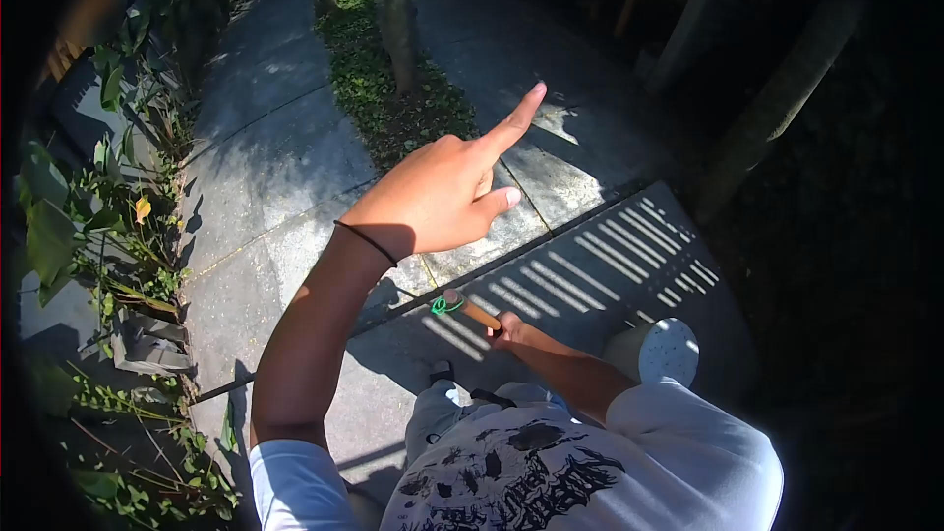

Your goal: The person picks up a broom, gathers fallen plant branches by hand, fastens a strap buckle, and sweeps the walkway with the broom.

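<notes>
My left hand (433,195) is raised in front of me, with a dark band around the wrist. Its index finger stretches out toward the upper right, the thumb stands apart, and the other fingers look curled under. It holds nothing that I can see. Lower down, near my waist, my right hand (507,330) is wrapped round an orange-brown wooden handle (481,315). A loop of green cord (445,306) shows by the handle's rounded far end. Whatever part of the tool lies inside or behind the fist is hidden.
Leafy plants (128,236) line the left side of the paved path (261,147). Ahead, a slim trunk (397,20) rises from a strip of ground cover (359,64). A pale speckled round object (669,352) stands at my right, and a leaning post (782,103) is beyond it.
</notes>
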`<state>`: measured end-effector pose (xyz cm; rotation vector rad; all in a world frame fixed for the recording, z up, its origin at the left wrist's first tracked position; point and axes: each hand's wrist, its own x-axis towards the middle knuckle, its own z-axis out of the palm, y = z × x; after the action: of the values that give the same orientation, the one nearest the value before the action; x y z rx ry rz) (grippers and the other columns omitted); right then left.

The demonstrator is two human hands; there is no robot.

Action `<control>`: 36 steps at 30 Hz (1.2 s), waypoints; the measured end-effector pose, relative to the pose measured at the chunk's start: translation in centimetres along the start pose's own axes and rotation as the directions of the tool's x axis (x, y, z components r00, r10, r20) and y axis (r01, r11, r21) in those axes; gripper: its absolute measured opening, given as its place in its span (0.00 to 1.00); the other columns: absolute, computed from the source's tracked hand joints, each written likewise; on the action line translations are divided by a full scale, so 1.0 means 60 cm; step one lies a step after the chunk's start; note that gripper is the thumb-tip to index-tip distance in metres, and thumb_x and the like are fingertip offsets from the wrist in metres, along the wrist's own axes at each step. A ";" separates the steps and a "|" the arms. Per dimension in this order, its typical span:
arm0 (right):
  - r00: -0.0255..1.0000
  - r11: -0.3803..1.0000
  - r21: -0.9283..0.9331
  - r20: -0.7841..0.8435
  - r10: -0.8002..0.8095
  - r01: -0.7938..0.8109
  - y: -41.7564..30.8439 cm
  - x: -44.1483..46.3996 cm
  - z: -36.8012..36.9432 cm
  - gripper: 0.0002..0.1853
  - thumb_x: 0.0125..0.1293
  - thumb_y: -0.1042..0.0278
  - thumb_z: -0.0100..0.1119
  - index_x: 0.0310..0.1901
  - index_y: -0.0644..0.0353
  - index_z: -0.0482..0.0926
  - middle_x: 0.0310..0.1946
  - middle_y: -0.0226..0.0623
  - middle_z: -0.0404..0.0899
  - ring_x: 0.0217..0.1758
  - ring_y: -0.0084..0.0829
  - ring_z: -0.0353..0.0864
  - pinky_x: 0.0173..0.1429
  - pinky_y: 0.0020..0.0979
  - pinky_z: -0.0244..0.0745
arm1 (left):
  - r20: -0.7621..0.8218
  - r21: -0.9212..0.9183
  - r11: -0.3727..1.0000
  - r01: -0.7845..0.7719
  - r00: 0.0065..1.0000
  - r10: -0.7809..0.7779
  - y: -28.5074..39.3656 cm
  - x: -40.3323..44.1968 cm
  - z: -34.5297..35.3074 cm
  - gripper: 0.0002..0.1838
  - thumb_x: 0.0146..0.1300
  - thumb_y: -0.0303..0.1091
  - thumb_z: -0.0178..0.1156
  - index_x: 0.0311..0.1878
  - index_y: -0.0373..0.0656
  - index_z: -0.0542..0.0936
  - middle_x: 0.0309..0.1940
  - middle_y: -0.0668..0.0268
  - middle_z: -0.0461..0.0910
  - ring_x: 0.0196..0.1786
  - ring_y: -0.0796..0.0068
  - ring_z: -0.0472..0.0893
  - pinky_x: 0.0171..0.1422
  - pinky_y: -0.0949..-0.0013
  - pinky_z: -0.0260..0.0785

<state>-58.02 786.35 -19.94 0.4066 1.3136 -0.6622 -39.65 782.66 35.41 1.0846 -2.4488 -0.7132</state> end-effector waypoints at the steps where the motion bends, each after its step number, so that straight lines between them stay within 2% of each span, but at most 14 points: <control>1: 0.993 0.996 -0.050 0.090 0.075 -0.071 -0.012 0.004 -0.033 0.14 0.78 0.63 0.42 0.35 0.58 0.73 0.26 0.31 0.72 0.22 0.27 0.71 0.22 0.26 0.73 | -0.116 0.243 0.969 -0.045 0.990 0.075 0.067 0.046 -0.011 0.48 0.67 0.28 0.60 0.85 0.60 0.45 0.24 0.48 0.83 0.27 0.51 0.84 0.44 0.54 0.80; 9: 0.963 0.979 -0.199 0.254 0.090 -0.039 -0.031 -0.119 -0.199 0.18 0.74 0.53 0.43 0.34 0.56 0.75 0.25 0.33 0.74 0.25 0.33 0.75 0.22 0.31 0.73 | -0.640 0.424 0.850 -0.312 0.562 0.525 0.310 0.199 0.029 0.33 0.67 0.31 0.63 0.76 0.52 0.69 0.26 0.58 0.83 0.28 0.65 0.83 0.39 0.62 0.79; 12: 0.949 0.968 -0.239 0.282 0.139 -0.071 -0.008 -0.096 -0.257 0.13 0.70 0.59 0.53 0.33 0.58 0.76 0.22 0.33 0.76 0.18 0.31 0.75 0.21 0.31 0.73 | -0.352 -0.058 0.961 -0.270 0.906 0.234 0.286 0.081 0.103 0.30 0.64 0.43 0.69 0.69 0.48 0.77 0.38 0.67 0.84 0.46 0.73 0.83 0.52 0.68 0.73; 19: 0.908 0.493 -0.869 0.238 0.345 0.040 0.056 -0.143 -0.390 0.17 0.68 0.46 0.52 0.35 0.51 0.78 0.28 0.33 0.83 0.26 0.33 0.82 0.32 0.38 0.80 | -0.299 -0.815 0.550 -0.181 0.945 -0.134 0.098 -0.303 0.698 0.57 0.53 0.70 0.68 0.76 0.36 0.67 0.70 0.53 0.74 0.75 0.57 0.69 0.78 0.56 0.58; 21: -0.037 -0.252 0.163 0.897 0.440 0.954 0.092 -0.217 -0.409 0.27 0.67 0.41 0.54 0.53 0.57 0.81 0.44 0.47 0.86 0.46 0.45 0.87 0.48 0.45 0.83 | -0.250 -0.865 0.479 -0.147 0.955 -0.160 0.186 -0.361 0.800 0.34 0.54 0.47 0.78 0.63 0.43 0.81 0.66 0.56 0.77 0.68 0.60 0.77 0.72 0.58 0.66; 22: -0.042 -0.255 0.180 0.883 0.468 0.950 0.122 -0.253 -0.413 0.27 0.67 0.41 0.54 0.53 0.57 0.81 0.44 0.47 0.86 0.46 0.45 0.87 0.48 0.45 0.83 | -0.258 -0.729 0.685 -0.009 0.930 -0.262 0.196 -0.407 0.850 0.29 0.60 0.48 0.75 0.60 0.42 0.83 0.58 0.59 0.81 0.62 0.66 0.79 0.68 0.61 0.69; 23: 0.676 -0.290 -0.613 0.625 0.391 0.735 0.160 -0.282 -0.411 0.32 0.68 0.39 0.55 0.61 0.59 0.77 0.53 0.53 0.82 0.56 0.50 0.82 0.58 0.47 0.79 | -0.296 -0.544 0.824 0.159 0.882 -0.366 0.197 -0.446 0.887 0.25 0.66 0.49 0.71 0.58 0.42 0.85 0.49 0.63 0.86 0.55 0.71 0.82 0.64 0.64 0.72; 24: 0.955 -0.276 -0.961 -0.081 0.286 0.001 0.189 -0.299 -0.387 0.38 0.68 0.38 0.56 0.70 0.60 0.72 0.61 0.60 0.77 0.66 0.55 0.78 0.67 0.49 0.75 | -0.352 -0.524 0.837 0.157 0.855 -0.381 0.200 -0.476 0.884 0.25 0.66 0.49 0.71 0.58 0.42 0.85 0.49 0.63 0.86 0.55 0.71 0.82 0.64 0.64 0.72; 26: 0.772 -0.750 -0.322 0.515 0.374 0.578 0.256 -0.315 -0.380 0.42 0.70 0.37 0.56 0.76 0.60 0.64 0.68 0.64 0.70 0.75 0.58 0.69 0.76 0.49 0.65 | -0.569 -0.755 0.655 -0.040 0.537 -0.623 0.255 -0.565 0.912 0.20 0.75 0.48 0.61 0.52 0.40 0.88 0.33 0.67 0.86 0.43 0.78 0.83 0.53 0.66 0.75; 29: 0.129 0.042 -0.237 0.662 0.738 0.971 0.411 -0.617 -0.373 0.45 0.61 0.51 0.73 0.76 0.57 0.63 0.76 0.47 0.64 0.75 0.49 0.69 0.77 0.50 0.62 | -0.584 -0.776 0.630 0.009 0.365 -0.725 0.388 -0.699 0.877 0.17 0.80 0.39 0.53 0.55 0.37 0.86 0.42 0.62 0.87 0.45 0.78 0.83 0.52 0.66 0.77; 30: -0.073 -0.093 0.282 0.526 0.847 0.955 0.479 -0.702 -0.365 0.47 0.57 0.53 0.76 0.76 0.55 0.64 0.76 0.45 0.66 0.79 0.46 0.64 0.79 0.54 0.58 | -0.549 -0.767 0.618 0.171 0.324 -0.771 0.420 -0.743 0.908 0.13 0.77 0.35 0.55 0.49 0.36 0.85 0.42 0.63 0.85 0.43 0.75 0.82 0.50 0.67 0.76; 32: -0.228 0.091 0.294 0.478 0.848 0.952 0.631 -0.817 -0.429 0.24 0.60 0.51 0.74 0.50 0.58 0.81 0.51 0.48 0.86 0.59 0.47 0.85 0.75 0.55 0.65 | -0.549 -0.791 0.603 0.106 0.312 -0.775 0.477 -0.814 1.013 0.07 0.64 0.32 0.65 0.41 0.40 0.81 0.42 0.61 0.82 0.48 0.68 0.83 0.49 0.65 0.74; 34: -0.205 0.151 0.182 0.333 0.920 0.972 0.686 -0.872 -0.456 0.20 0.63 0.49 0.72 0.37 0.59 0.78 0.38 0.43 0.84 0.43 0.42 0.85 0.67 0.52 0.72 | -0.840 -0.542 0.803 0.249 -0.202 -0.504 0.576 -0.833 0.960 0.11 0.54 0.34 0.70 0.35 0.41 0.79 0.37 0.58 0.83 0.44 0.63 0.84 0.47 0.62 0.74; 36: -0.215 0.194 0.102 0.267 0.940 0.976 0.748 -0.900 -0.479 0.24 0.67 0.48 0.70 0.25 0.60 0.75 0.24 0.39 0.81 0.28 0.36 0.84 0.59 0.49 0.79 | -0.731 -0.675 0.684 0.277 -0.128 -0.670 0.681 -0.913 0.876 0.09 0.54 0.34 0.69 0.33 0.42 0.79 0.34 0.58 0.82 0.41 0.60 0.84 0.44 0.61 0.73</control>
<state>-56.38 849.59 21.95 -1.7284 -0.7066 0.2717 -55.32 863.54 10.05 1.6007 -0.5869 -0.2477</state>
